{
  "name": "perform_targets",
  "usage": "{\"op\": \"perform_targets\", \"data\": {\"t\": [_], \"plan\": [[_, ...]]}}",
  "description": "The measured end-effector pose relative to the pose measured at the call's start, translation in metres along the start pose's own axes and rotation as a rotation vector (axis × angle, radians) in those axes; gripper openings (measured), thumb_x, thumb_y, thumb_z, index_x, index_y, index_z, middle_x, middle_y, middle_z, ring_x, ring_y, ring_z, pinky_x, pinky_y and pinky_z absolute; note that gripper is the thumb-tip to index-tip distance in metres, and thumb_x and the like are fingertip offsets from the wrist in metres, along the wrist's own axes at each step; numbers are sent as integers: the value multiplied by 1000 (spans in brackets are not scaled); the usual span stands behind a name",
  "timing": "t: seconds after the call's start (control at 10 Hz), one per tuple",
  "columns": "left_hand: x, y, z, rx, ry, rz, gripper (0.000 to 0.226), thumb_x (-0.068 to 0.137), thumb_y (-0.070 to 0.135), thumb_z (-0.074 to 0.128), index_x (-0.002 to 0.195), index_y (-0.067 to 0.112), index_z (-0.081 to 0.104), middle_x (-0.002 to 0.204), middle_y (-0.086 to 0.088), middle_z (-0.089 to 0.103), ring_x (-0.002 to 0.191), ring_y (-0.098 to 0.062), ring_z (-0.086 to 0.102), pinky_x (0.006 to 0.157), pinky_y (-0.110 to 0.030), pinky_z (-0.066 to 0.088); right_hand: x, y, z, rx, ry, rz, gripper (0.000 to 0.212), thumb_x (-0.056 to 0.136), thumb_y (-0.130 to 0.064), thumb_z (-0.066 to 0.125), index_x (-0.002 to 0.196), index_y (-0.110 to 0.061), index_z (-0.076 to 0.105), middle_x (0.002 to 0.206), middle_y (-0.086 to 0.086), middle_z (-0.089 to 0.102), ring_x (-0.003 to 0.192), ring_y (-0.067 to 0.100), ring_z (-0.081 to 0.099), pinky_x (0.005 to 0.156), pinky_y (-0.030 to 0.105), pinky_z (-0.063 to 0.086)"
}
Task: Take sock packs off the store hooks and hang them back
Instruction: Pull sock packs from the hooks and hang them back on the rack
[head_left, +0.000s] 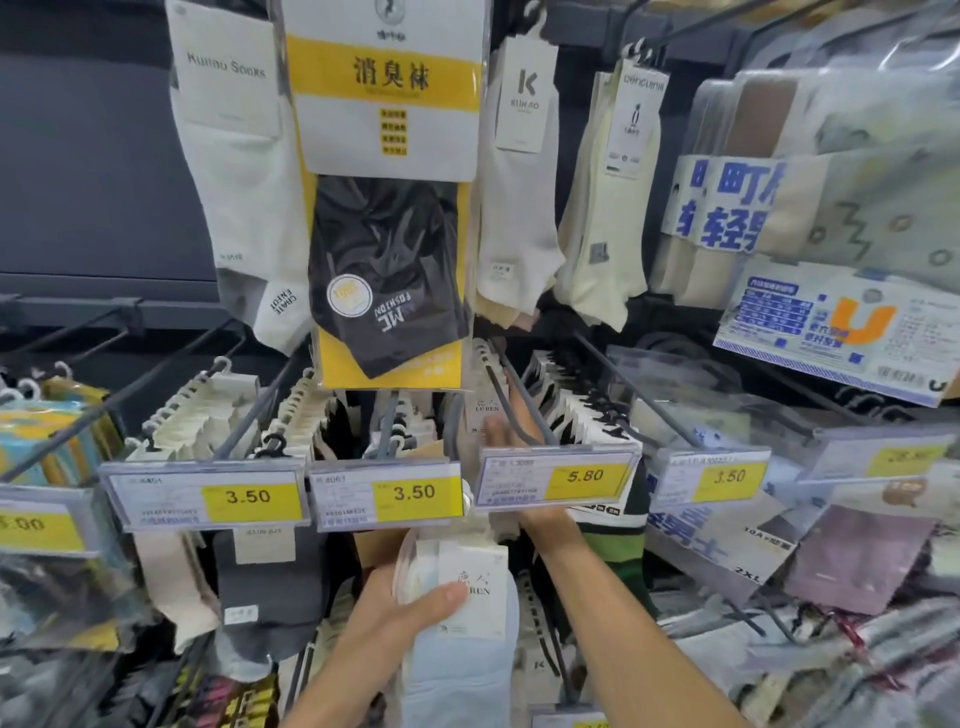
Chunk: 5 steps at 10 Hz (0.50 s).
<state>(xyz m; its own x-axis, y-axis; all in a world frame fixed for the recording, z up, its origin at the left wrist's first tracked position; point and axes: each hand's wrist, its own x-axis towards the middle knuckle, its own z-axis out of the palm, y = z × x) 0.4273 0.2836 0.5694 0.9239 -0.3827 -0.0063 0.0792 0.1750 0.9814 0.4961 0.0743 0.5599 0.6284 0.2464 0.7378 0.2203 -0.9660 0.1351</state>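
From the head camera, the landmark is the clear plastic price tag with a yellow 5.80 label (558, 477) at the tip of a dark metal hook rod (524, 402). Below and left of that tag, the left hand (395, 608) is closed around a pale blue sock pack with a white paper header card (462, 587), thumb across the card's front and fingers hidden behind it. The pack hangs free of any hook, well below the tag.

The right hand (506, 423) reaches up behind the tag, fingers loosely curled beside the rod and touching the front white-carded pack on the row (485, 410). Whether it pinches that card or only steadies it, I cannot tell; the tag hides the palm.

Judged from this, the step is rehanging the held pack. It would go best if the right hand holds the row back and keeps the rod tip clear, while the left hand raises the pack upright, header first, past the tag's left edge. The card's hanger should meet the rod tip squarely; a tilted card is likely to snag on the tag.
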Motion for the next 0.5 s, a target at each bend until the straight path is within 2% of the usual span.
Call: {"op": "perform_targets", "data": {"t": [0.1, 0.2, 0.3, 0.4, 0.5], "plan": [[1, 3, 1, 13, -2, 22, 51, 59, 41, 86, 109, 30, 77, 108, -9, 77, 102, -22, 74, 73, -21, 57, 9, -19, -34, 505, -378, 775, 111, 70, -91, 33, 29, 5, -5, 26, -26, -8, 89, -35, 40, 66, -11, 27], [2, 4, 3, 24, 14, 66, 52, 59, 37, 83, 110, 28, 77, 108, -4, 78, 102, -17, 74, 74, -17, 56, 27, -17, -42, 810, -758, 858, 27, 94, -32, 64, 109, -9, 66, 125, 13, 64, 86, 8, 66, 50, 1, 40], [3, 4, 2, 19, 38, 91, 56, 59, 39, 83, 113, 27, 76, 110, 1, 78, 104, -13, 73, 76, -14, 55, 31, -23, -58, 1212, -495, 851, 23, 104, -8, 41, 121, -15, 55, 132, 18, 56, 128, 34, 48, 88, 3, 39], [7, 1, 2, 43, 18, 116, 54, 65, 41, 83, 118, 33, 72, 118, 2, 75, 114, -14, 69, 87, -19, 55, 8, -26, -75, 1373, -267, 799, 25, 99, -25, 49, 101, -39, 70, 116, -14, 70, 116, 13, 61, 103, 29, 46], [11, -1, 8, 34, 32, 143, 55, 74, 38, 84, 126, 31, 68, 126, 1, 71, 121, -17, 65, 99, -32, 53, -19, -29, -96, 1372, -172, 739, 25, 81, -52, 63, 101, -40, 70, 103, -13, 73, 98, 6, 68, 83, 22, 56]]}}
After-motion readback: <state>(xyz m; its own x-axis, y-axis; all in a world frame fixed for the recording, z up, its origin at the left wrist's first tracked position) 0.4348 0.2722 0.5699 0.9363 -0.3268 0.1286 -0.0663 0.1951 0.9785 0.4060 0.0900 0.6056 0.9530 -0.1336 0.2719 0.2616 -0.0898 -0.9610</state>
